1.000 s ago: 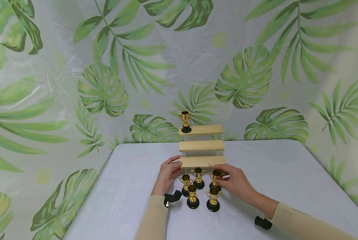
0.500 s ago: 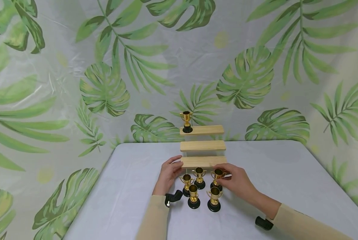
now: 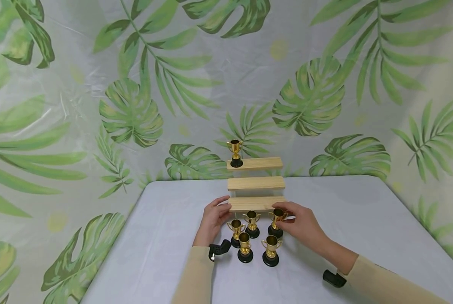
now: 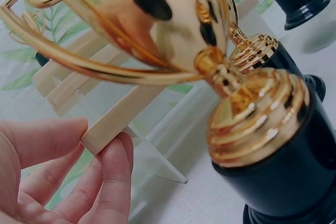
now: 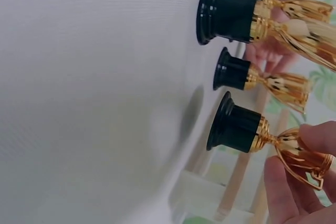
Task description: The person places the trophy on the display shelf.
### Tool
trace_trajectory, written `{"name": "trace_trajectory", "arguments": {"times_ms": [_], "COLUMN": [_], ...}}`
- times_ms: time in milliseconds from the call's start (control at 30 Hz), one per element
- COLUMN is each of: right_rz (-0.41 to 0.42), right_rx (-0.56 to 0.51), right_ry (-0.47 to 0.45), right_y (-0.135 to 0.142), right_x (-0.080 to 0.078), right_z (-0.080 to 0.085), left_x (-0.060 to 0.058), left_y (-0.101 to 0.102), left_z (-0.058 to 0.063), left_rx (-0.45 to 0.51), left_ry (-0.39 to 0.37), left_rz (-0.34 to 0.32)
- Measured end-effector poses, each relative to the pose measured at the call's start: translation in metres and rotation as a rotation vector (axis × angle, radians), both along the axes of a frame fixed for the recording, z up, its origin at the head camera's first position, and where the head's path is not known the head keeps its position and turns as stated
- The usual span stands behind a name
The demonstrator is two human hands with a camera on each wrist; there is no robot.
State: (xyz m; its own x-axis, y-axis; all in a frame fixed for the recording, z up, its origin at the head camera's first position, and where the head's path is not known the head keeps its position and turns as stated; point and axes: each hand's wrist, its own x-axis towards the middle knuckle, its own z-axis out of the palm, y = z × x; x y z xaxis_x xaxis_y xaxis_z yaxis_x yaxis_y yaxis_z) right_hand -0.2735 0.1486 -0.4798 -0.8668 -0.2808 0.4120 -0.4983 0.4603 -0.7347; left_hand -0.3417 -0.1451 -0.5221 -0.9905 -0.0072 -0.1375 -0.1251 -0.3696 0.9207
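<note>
Four small gold trophies stand clustered on the white table (image 3: 165,236) just in front of the wooden stepped stand (image 3: 256,183), close beside the one you hold, so little room lies between them. Another trophy (image 3: 235,153) stands at the left end of the top step. The two lower steps are bare, and the table lies open to your right. Your right hand (image 3: 302,226) pinches the rear right trophy (image 3: 277,221) by its cup, fingers curled round it. Your left hand (image 3: 212,219) grips the left end of the lowest step (image 3: 256,203) between thumb and curled fingers (image 4: 113,174).
</note>
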Motion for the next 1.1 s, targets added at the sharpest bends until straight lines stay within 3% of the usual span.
{"name": "trace_trajectory", "arguments": {"times_ms": [700,1100], "right_rz": [-0.070,-0.063], "right_rx": [-0.003,-0.030], "right_ry": [0.023,0.042], "right_y": [-0.002,-0.003], "right_x": [0.001,0.003], "right_z": [0.020,0.030], "left_x": [-0.001,-0.001], "left_y": [0.001,0.001], "left_z": [-0.002,-0.001], "left_rx": [0.009,0.019], "left_ry": [-0.001,-0.009], "left_rz": [0.002,0.011]}}
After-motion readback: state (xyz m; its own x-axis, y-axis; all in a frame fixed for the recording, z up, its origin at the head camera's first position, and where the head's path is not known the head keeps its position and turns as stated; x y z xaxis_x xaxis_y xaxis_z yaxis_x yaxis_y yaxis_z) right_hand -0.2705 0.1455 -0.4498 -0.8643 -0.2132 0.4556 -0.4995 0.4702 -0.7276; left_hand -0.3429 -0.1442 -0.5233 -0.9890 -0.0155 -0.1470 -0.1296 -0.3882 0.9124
